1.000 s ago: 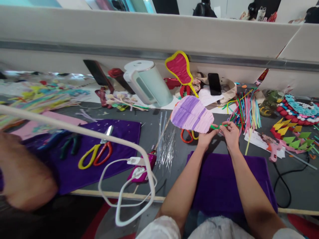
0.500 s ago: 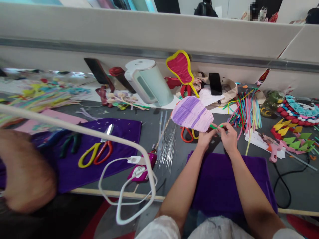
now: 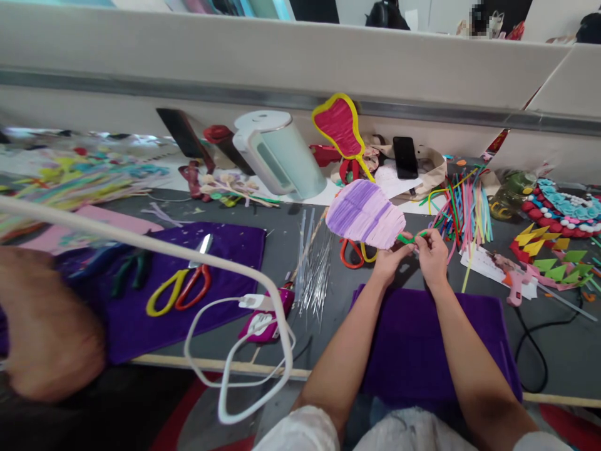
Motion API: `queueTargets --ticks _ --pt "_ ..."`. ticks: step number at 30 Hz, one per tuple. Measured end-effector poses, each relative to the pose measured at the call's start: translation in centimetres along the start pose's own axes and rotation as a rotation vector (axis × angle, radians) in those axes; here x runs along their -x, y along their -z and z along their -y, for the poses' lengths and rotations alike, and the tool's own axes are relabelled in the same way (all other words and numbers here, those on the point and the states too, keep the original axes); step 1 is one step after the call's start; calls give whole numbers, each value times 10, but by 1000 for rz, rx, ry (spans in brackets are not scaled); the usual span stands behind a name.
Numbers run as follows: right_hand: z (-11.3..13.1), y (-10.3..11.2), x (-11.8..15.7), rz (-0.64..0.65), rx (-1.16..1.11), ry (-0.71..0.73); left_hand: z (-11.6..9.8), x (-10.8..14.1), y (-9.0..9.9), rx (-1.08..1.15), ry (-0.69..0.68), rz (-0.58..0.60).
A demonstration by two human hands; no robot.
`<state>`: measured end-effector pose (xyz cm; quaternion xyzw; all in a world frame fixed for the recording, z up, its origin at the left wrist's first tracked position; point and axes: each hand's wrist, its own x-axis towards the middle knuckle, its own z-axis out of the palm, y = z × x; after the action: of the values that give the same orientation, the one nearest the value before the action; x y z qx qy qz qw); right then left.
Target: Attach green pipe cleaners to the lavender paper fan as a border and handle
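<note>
A pink and purple striped fan-shaped piece (image 3: pixel 365 214) is held above the table, its narrow end toward my hands. Below that end, my left hand (image 3: pixel 390 262) is closed around a thin stem. Green strip (image 3: pixel 407 238) shows at the stem, between the fan-shaped piece and my fingers. My right hand (image 3: pixel 432 255) pinches the green strip close beside my left fingertips. Both hands are over the far edge of a folded purple cloth (image 3: pixel 436 344). Scissors with red and yellow handles (image 3: pixel 352 254) lie partly hidden under the fan-shaped piece.
Behind stand a kettle (image 3: pixel 282 153), a red and yellow fan shape (image 3: pixel 339 125) and a phone (image 3: pixel 405 158). Colourful strips (image 3: pixel 462 207) and a pink glue gun (image 3: pixel 514 282) lie right. Silver wires (image 3: pixel 315 282) and a white cable (image 3: pixel 230 275) are left, near another person's arm (image 3: pixel 51 326).
My right hand has turned slightly, and more of the green strip shows between the hands. The fan-shaped piece has shifted a little to the right.
</note>
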<state>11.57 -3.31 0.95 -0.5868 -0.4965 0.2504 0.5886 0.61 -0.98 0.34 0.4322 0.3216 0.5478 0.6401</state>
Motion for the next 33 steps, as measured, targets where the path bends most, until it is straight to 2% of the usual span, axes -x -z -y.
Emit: queueTargets --ticks 5,10,23,33 --pt "7 0 1 -9 13 -12 0 0 1 12 -28 -19" --pt "1 1 0 -28 3 -5 0 0 0 -37 -32 -48" --pt "-8 -1 1 -52 22 46 8 -4 5 -87 -54 19" --pt "0 1 0 -94 77 113 5 -1 3 -115 -30 -66"
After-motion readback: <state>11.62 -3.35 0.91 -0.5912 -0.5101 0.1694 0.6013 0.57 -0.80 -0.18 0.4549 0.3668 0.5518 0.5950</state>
